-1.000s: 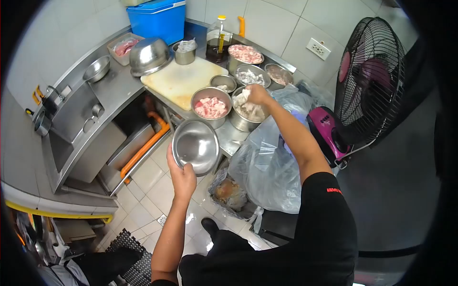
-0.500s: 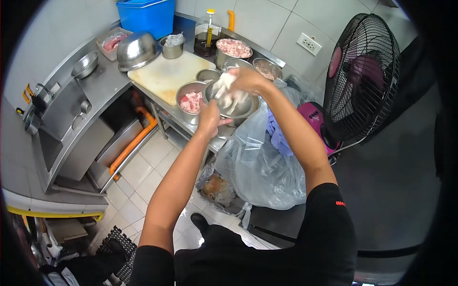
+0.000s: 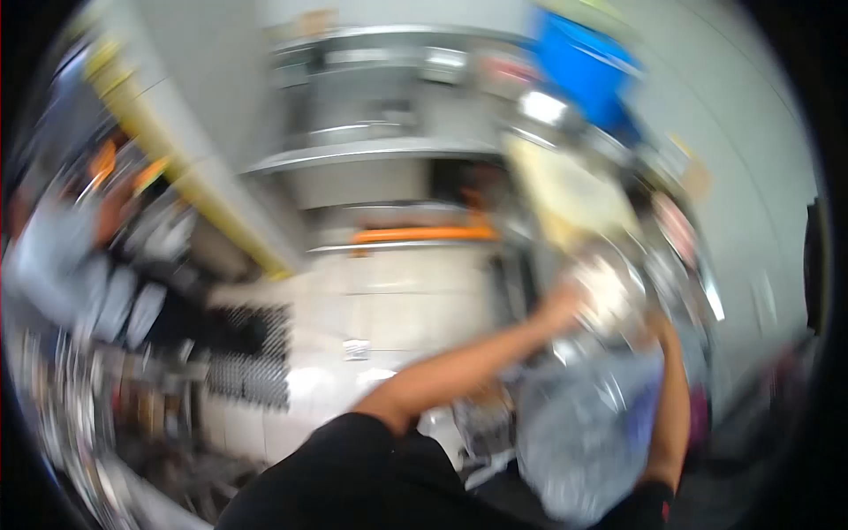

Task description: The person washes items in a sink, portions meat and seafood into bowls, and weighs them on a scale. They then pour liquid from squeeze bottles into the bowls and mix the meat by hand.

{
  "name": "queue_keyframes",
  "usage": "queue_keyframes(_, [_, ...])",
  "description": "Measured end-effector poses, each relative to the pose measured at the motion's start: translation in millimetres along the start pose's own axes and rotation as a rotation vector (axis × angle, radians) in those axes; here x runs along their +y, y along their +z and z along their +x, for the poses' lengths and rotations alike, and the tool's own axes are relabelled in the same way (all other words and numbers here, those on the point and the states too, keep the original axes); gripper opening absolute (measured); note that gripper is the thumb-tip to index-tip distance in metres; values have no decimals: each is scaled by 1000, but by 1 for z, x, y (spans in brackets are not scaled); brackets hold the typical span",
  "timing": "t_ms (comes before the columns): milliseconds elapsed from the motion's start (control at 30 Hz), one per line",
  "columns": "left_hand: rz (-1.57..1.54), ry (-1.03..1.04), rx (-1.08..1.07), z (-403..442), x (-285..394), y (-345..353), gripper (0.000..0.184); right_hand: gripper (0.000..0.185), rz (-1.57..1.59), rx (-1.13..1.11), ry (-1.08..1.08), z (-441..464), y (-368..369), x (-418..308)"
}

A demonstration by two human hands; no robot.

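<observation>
The whole view is smeared by motion. A round metal bowl [image 3: 638,274] holds a heap of whitish, pale pieces [image 3: 603,290], too blurred to name. My left hand [image 3: 560,306] grips the bowl's near left rim. At its right edge is my right hand [image 3: 655,323], whose fingers are too smeared to make out. Beyond the bowl lies a yellowish-white cutting board [image 3: 574,190]. A container of pink meat [image 3: 675,228] stands to its right, and a large clear plastic bag [image 3: 574,433] bulges below my hands.
A blue bin [image 3: 583,66] and an upturned metal bowl [image 3: 543,110] stand at the counter's far end. The metal sink counter [image 3: 371,155] runs across the back, above an orange pipe [image 3: 424,234]. At left is another person [image 3: 62,247] beside a black mat [image 3: 256,358].
My view has swung left, so the counter now appears on the right and another person shows at left. My right hand has moved from the white pieces to the bowl's right side.
</observation>
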State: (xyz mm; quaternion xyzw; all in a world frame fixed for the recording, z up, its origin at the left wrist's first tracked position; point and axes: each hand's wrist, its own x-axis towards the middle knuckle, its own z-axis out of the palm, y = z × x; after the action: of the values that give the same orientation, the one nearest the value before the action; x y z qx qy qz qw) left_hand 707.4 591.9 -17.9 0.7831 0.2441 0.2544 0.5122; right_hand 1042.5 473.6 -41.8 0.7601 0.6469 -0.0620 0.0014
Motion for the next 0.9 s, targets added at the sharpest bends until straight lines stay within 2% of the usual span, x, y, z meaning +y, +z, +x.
queue_keyframes(33, [-165,-5,153,-4,7,1,39,47,-27,-90,-4,4,33,30])
queue_keyframes(67, [-363,-85,117,-12,17,-12,46,53,-133,-180,-63,5,75,86])
queue_keyframes(133, [-763,-267,97,-25,40,-51,64,41,17,-266,145,10,55,56])
queue_keyframes(167, [-875,-373,52,-39,54,-64,62,40,479,-145,416,5,31,-3])
queue_keyframes(267, [-897,-306,196,-41,32,-62,59,39,345,-67,443,-1,23,-11])
queue_keyframes(300, [-909,-300,186,-35,19,-56,59,38,283,-62,432,0,27,-6])
queue_keyframes(367, [-837,-207,295,-22,-3,-42,64,38,195,-40,410,-2,31,1])
queue_keyframes(433, [-770,-28,347,-30,1,-52,61,37,111,-2,374,-4,37,8])
queue_keyframes(467, [-710,-110,289,-41,2,-62,63,37,51,20,341,-7,42,13])
queue_keyframes(533, [-1015,-30,197,-25,-52,-33,54,37,-58,96,304,-4,51,16])
queue_keyframes(567, [-1017,-58,153,-29,-41,-40,53,48,-50,-110,451,-2,14,-19])
queue_keyframes(600, [-1018,-86,107,-33,-28,-47,51,53,45,116,526,-6,23,-10])
queue_keyframes(633, [-1017,-114,62,-38,-14,-54,50,52,-50,299,379,-13,15,-12])
queue_keyframes(667, [-965,-256,45,-34,5,-55,48,51,-7,389,405,-6,36,29])
queue_keyframes(700, [-923,-282,14,-31,32,-56,49,49,65,296,522,-12,6,9])
queue_keyframes(733, [-903,-312,-12,-30,37,-52,50,44,132,213,528,-23,-45,-37])
queue_keyframes(767, [-886,-350,-16,-23,39,-47,51,44,88,187,702,-21,-67,-52])
queue_keyframes(800, [-895,-342,-57,-20,44,-43,51,45,178,208,723,-25,-83,-59])
queue_keyframes(833, [-876,-346,-88,-16,50,-34,52,45,289,304,655,-31,-88,-56])
queue_keyframes(900, [-851,-352,-124,-8,60,-13,53,42,345,410,591,-39,-102,-48])
